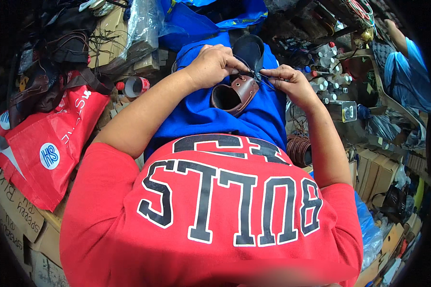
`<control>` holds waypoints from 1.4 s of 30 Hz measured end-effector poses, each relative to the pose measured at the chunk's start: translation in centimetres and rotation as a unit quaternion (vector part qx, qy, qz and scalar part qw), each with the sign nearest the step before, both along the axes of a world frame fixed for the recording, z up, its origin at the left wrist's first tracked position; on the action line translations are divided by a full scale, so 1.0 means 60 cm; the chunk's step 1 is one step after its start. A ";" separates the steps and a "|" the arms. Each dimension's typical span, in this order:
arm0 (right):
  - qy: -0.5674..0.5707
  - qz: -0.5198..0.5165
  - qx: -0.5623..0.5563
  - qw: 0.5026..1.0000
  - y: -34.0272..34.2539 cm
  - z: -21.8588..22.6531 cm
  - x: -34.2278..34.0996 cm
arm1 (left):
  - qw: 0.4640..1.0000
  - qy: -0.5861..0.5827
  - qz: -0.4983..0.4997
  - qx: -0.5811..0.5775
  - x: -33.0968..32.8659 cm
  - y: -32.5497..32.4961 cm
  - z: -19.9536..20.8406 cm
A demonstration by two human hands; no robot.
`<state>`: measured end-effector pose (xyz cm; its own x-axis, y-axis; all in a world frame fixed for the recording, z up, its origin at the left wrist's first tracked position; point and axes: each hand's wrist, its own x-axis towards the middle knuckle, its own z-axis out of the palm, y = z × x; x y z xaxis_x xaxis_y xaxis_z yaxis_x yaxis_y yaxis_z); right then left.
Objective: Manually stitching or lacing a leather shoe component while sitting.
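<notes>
On the blue cloth (182,112) over my lap rests a brown leather shoe upper (244,91) with metal eyelets and a round dark opening. A black, rounded, sole-like piece (250,50) lies just beyond it; I cannot tell whether the two are joined. My left hand (214,64) is closed, thumb and finger pinching a thin dark lace at the upper's far edge. From the other side my right hand (292,83) pinches the lace too, a loose strand hanging below its fingers. The fingertips nearly meet above the eyelets.
A red bag (76,129) and a brown shoe (43,91) lie at left, near a red-capped bottle (133,87). Several small bottles (328,71) crowd the right. Brown leather pieces (299,150) sit beside my right forearm. Another person's blue-clothed leg (404,76) shows at far right.
</notes>
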<state>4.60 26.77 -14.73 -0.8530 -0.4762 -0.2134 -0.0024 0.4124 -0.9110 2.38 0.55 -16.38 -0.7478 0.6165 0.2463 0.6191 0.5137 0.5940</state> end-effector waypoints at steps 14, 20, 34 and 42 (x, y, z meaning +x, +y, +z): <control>0.014 0.001 0.000 1.000 0.002 -0.005 0.003 | 1.000 0.009 -0.009 0.001 0.001 -0.002 -0.003; 0.014 -0.011 0.006 1.000 -0.003 -0.007 0.005 | 1.000 -0.015 -0.002 0.025 0.002 0.006 -0.001; -0.041 -0.067 0.014 0.997 -0.042 0.010 -0.005 | 0.974 -0.208 0.082 0.046 0.014 0.059 0.022; -0.016 -0.077 0.022 0.997 -0.018 0.011 -0.019 | 0.991 0.022 0.016 -0.129 -0.005 0.018 0.057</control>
<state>3.45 25.68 -14.09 -0.9078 -0.3296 -0.2593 0.0925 0.4457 -0.8904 2.10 1.63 -12.93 -0.7604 0.6390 0.1160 0.6219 0.6649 0.4138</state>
